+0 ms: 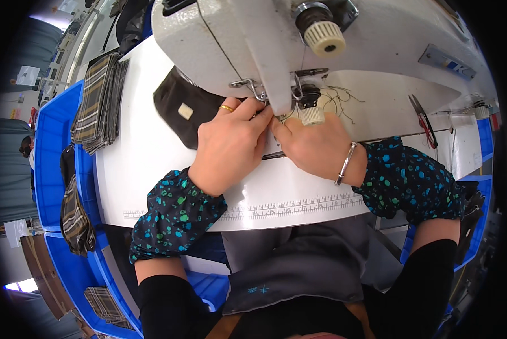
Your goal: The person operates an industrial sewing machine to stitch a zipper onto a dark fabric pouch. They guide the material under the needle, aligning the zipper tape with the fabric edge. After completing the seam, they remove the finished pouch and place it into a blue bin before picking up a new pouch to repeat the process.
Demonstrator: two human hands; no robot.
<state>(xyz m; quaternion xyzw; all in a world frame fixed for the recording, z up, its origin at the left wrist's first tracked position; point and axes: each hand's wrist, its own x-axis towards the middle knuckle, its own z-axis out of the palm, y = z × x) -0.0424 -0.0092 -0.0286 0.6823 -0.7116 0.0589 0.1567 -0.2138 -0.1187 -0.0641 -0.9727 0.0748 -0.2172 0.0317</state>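
Observation:
A dark brown fabric piece (177,121) lies on the white sewing table, with a small pale label on it and a zipper along its far edge. My left hand (225,144), with a gold ring, rests over its right end, fingers bent and pressed together at the sewing machine (281,96)'s needle area. My right hand (318,144), with a silver bangle at the wrist, meets it there, thumb and fingers closed. What sits between the right fingertips is hidden.
Red-and-black thread snips (425,121) lie right of the machine, near loose dark threads (341,101). Stacked plaid fabric pieces (98,101) stand at the left table edge. Blue bins (53,152) line the left side. A ruler strip (264,210) runs along the near edge.

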